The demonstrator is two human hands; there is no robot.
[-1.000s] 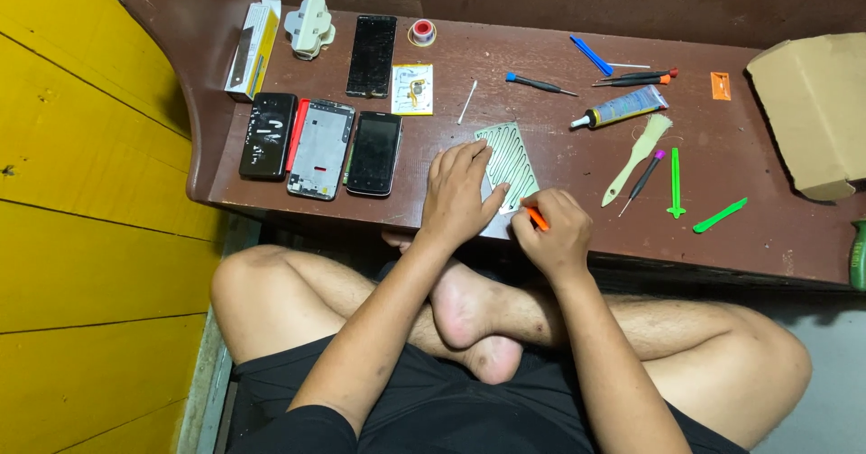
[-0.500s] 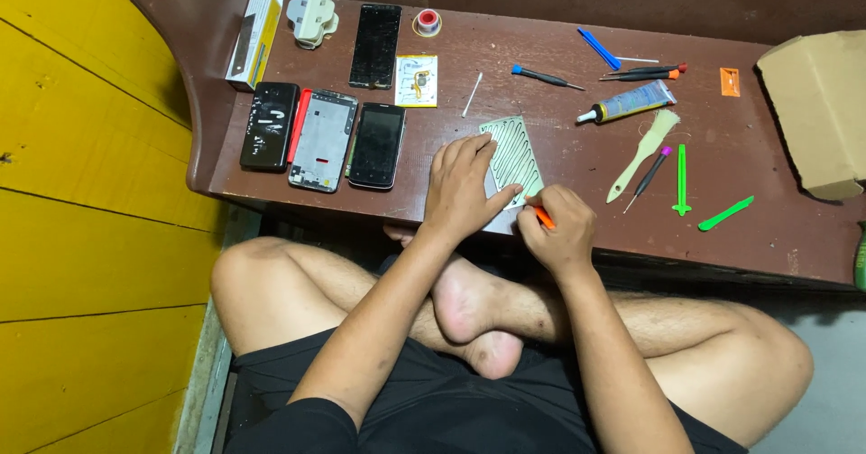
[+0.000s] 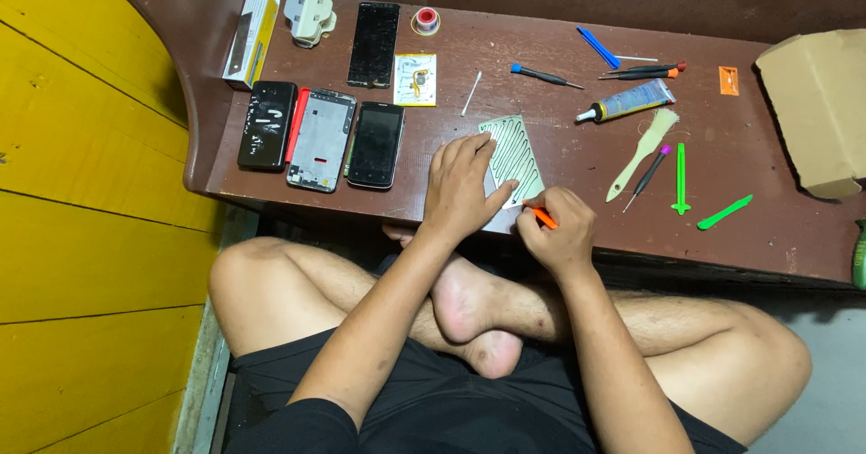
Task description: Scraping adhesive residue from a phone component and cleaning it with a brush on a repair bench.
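Orange tool [image 3: 542, 217] pinched in right hand [image 3: 557, 230]; left hand [image 3: 460, 186] flat on panel [image 3: 514, 154].

Single head cam, looks steeply down from above the seated person. Brown table [image 3: 577, 174] fills upper frame, crossed legs lower centre, yellow wall at left. Medium range, approx. arm's reach; table's far right edge cut off, prob. continues. No 2nd view.

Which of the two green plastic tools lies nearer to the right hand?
The upright green tool beside the purple-tipped screwdriver; the slanted green tool lies farther from the right hand.
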